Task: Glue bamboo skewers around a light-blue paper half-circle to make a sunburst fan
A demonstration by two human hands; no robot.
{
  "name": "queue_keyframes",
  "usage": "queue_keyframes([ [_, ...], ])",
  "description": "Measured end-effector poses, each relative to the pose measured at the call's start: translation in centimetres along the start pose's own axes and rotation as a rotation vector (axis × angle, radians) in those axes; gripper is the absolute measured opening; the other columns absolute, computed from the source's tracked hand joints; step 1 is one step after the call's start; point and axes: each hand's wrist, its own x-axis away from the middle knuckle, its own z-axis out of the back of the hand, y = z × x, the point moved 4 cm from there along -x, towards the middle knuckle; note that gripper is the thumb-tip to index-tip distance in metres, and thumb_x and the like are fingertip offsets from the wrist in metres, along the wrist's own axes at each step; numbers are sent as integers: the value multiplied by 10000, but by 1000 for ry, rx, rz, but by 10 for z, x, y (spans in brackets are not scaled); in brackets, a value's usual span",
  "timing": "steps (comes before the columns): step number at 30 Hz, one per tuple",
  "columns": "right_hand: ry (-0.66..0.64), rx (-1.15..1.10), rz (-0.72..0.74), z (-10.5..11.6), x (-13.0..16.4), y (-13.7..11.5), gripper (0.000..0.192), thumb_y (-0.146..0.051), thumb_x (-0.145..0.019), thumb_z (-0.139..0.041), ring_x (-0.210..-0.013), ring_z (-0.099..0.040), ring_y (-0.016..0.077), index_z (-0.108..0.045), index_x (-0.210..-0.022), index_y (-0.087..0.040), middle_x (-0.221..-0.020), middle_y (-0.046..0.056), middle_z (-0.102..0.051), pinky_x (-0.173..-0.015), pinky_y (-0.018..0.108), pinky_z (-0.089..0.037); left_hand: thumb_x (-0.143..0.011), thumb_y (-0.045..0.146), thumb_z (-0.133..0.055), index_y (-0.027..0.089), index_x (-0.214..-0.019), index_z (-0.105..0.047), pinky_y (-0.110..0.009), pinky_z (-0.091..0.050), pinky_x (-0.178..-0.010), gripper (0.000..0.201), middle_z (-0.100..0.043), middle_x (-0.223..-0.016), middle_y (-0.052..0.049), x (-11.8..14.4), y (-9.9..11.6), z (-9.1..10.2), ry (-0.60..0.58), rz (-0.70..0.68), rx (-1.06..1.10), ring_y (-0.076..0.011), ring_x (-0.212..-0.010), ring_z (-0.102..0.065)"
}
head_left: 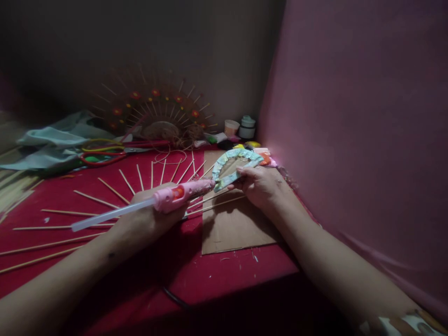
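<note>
My left hand (147, 219) grips a pink glue gun (182, 192) with a clear glue stick (108, 215) poking out of its back toward the left. Its nozzle touches a pale blue-green paper-wrapped half-ring (234, 161). That half-ring is pinched at its lower edge by my right hand (261, 185), over a brown cardboard sheet (234, 224). Thin wooden sticks (105, 189) fan out in a half circle on the red cloth (217, 275) under both hands.
Scissors with red and yellow handles (105, 154) lie at the back left beside crumpled pale cloth (56, 140). A finished stick fan with red flowers (157, 109) leans on the back wall. Small pots (241, 127) stand in the corner. A pink wall (357, 116) closes the right side.
</note>
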Motion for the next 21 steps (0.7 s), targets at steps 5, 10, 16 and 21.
queue_keyframes([
  [5, -34, 8, -24, -3, 2, 0, 116, -233, -665, -693, -618, -585, 164, -598, -712, -184, -671, 25, -607, -546, 322, -538, -881, 409, -581, 353, -1305, -633, -440, -490, -1095, 431, -630, -1359, 16, -1, -1, 0, -8, -16, -18, -313, -1263, -583],
  [10, -89, 1, -65, -8, 6, 0, 127, -215, -670, -694, -645, -583, 159, -653, -782, -171, -703, 27, -630, -547, 305, -547, -886, 417, -592, 317, -1294, -640, -427, -451, -1137, 423, -642, -1346, 16, -1, 3, 2, 23, -11, 30, -298, -1277, -573],
  [16, -78, -1, -130, -6, 4, 2, 162, -217, -627, -719, -663, -593, 168, -638, -758, -164, -693, 22, -626, -577, 321, -564, -870, 453, -593, 244, -1248, -680, -453, -441, -1137, 440, -666, -1310, -24, -2, 12, 1, 76, 24, 60, -332, -1245, -593],
  [21, -124, 19, -104, -7, 5, 1, 108, -235, -683, -701, -665, -590, 162, -654, -750, -165, -717, 38, -631, -585, 314, -553, -886, 390, -590, 298, -1271, -663, -431, -448, -1137, 403, -655, -1327, 5, 0, 6, 0, 55, -3, 58, -301, -1264, -584],
])
